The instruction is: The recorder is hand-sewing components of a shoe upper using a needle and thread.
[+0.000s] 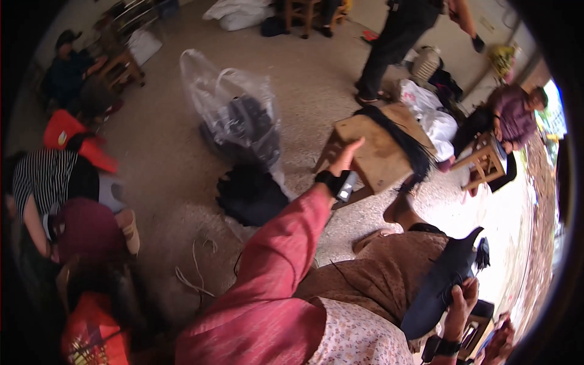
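My left hand point(345, 161) reaches out from a red sleeve to the near left edge of a wooden stool point(365, 155). Its fingers are stretched out, and I see nothing in them. Across the stool top lies a bundle of long black strands point(398, 143), hanging over the near right side. At the lower right, my right hand point(462, 299) is closed on the edge of a dark cloth piece point(433, 292), which lies over my patterned lap. A small dark tuft point(482, 253) shows at the far end of the cloth. Each wrist wears a black band.
A clear plastic bag point(267, 109) of dark items stands left of the stool, with a black heap point(252, 196) before it. Thin cord point(198, 271) lies on the floor. People sit at left and right; another stands beyond the stool near white sacks point(435, 121).
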The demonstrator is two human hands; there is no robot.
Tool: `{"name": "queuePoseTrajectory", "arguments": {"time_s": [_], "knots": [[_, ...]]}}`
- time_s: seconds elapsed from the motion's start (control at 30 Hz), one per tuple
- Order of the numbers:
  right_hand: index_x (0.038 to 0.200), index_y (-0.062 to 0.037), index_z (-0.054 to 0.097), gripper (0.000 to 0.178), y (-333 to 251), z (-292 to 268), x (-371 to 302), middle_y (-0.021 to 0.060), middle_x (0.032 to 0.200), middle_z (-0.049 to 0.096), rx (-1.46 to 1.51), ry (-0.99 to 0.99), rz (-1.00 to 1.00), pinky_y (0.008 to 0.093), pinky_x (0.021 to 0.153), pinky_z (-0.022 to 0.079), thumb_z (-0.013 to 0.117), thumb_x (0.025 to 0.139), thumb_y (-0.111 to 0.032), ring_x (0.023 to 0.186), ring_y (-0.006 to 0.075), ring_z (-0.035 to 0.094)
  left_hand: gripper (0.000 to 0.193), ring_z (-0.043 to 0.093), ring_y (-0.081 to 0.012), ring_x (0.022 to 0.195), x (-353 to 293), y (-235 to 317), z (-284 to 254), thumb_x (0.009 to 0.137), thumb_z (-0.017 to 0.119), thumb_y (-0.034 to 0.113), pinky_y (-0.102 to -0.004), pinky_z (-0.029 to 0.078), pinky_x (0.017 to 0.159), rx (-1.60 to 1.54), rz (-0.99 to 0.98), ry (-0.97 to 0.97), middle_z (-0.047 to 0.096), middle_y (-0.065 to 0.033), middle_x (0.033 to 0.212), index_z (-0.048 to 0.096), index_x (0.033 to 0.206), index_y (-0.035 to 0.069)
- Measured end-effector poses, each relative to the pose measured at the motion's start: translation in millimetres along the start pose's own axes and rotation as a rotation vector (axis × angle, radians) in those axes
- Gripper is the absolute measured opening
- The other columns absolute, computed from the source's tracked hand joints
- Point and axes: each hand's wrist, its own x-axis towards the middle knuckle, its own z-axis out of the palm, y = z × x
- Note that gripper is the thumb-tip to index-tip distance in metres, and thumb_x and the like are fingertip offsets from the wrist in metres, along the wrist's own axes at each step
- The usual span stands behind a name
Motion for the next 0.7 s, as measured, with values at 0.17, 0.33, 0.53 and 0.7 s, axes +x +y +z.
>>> {"name": "queuePoseTrajectory", "arguments": {"time_s": [0.17, 0.33, 0.53, 0.7], "knots": [[0.093, -0.0142, 0.048, 0.027, 9, -5, 4, -0.0079, 0.078, 0.044, -0.025, -0.063, -0.067, 0.0179, 0.064, 0.033, 0.073, 0.085, -0.019, 0.070, 0.0025, 0.041, 0.086, 0.055, -0.0140, 0.095, -39, -83, -64, 0.072, 0.081, 0.046, -0.0328, 0.045, 0.081, 0.284, 0.115, 0.503, 0.061, -0.0060, 0.110, 0.043, 0.138, 0.005], [0.094, -0.0138, 0.050, 0.023, 15, -14, 5, -0.0069, 0.083, 0.051, 0.041, -0.094, -0.052, 0.0185, 0.069, 0.038, 0.071, 0.086, -0.017, 0.075, 0.0037, 0.048, 0.089, 0.053, -0.0339, 0.116, -163, -104, -242, 0.064, 0.079, 0.036, -0.0413, 0.042, 0.100, 0.868, 0.180, 1.286, 0.054, -0.0234, 0.126, 0.041, 0.132, -0.008], [0.093, -0.0141, 0.050, 0.019, 13, -11, 7, -0.0072, 0.080, 0.050, -0.019, -0.062, -0.038, 0.0175, 0.064, 0.036, 0.068, 0.089, -0.014, 0.069, 0.0019, 0.046, 0.129, 0.038, -0.0326, 0.134, -224, -17, -381, 0.055, 0.088, 0.050, -0.0371, 0.031, 0.112, 0.506, 0.115, 1.370, 0.034, -0.0266, 0.146, 0.019, 0.145, -0.011], [0.090, -0.0157, 0.049, 0.020, 5, -9, 3, -0.0099, 0.071, 0.047, -0.103, -0.027, 0.018, 0.0167, 0.046, 0.025, 0.069, 0.089, -0.018, 0.053, -0.0012, 0.035, 0.131, 0.044, -0.0257, 0.129, -219, 25, -383, 0.050, 0.095, 0.038, -0.0360, 0.035, 0.109, 0.397, 0.263, 1.056, 0.038, -0.0211, 0.145, 0.019, 0.143, -0.012]]}}
